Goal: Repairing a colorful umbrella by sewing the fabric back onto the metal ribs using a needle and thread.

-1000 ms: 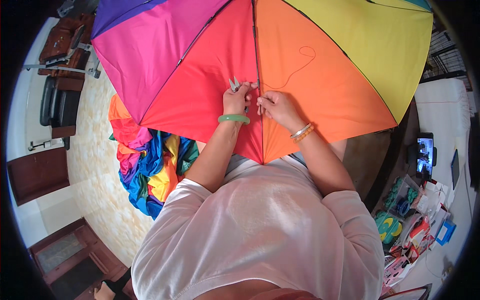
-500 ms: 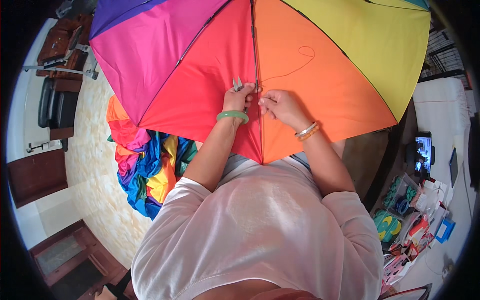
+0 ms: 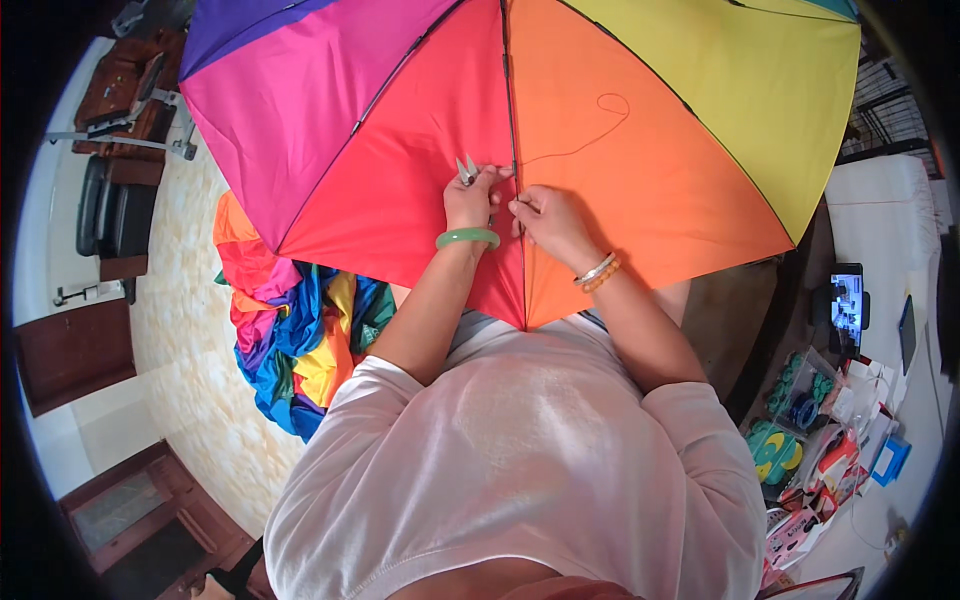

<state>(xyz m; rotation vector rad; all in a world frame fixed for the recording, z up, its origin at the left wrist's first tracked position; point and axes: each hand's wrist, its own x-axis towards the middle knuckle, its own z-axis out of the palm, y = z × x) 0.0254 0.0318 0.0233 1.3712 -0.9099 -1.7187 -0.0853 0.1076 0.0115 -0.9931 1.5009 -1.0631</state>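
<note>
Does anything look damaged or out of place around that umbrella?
I see no clear damage or spill. A loose thread trails in a loop across the orange panel, untidy on smooth cloth, and a crumpled multicoloured fabric heap lies at the person's left, looking messy.

to my eye it's a small workroom, maybe in a home: bright cloth point(image 3: 312, 325) heaped on the floor point(image 3: 185, 310), an umbrella point(image 3: 640, 190) open, a desk point(image 3: 915, 490) crowded with small supplies point(image 3: 775, 450).

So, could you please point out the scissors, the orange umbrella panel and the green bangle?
Scissors point(image 3: 467, 178): head view, on the blades.
Orange umbrella panel point(image 3: 630, 195): head view, on bare fabric near its middle.
Green bangle point(image 3: 468, 235): head view, on the visible band.
</note>
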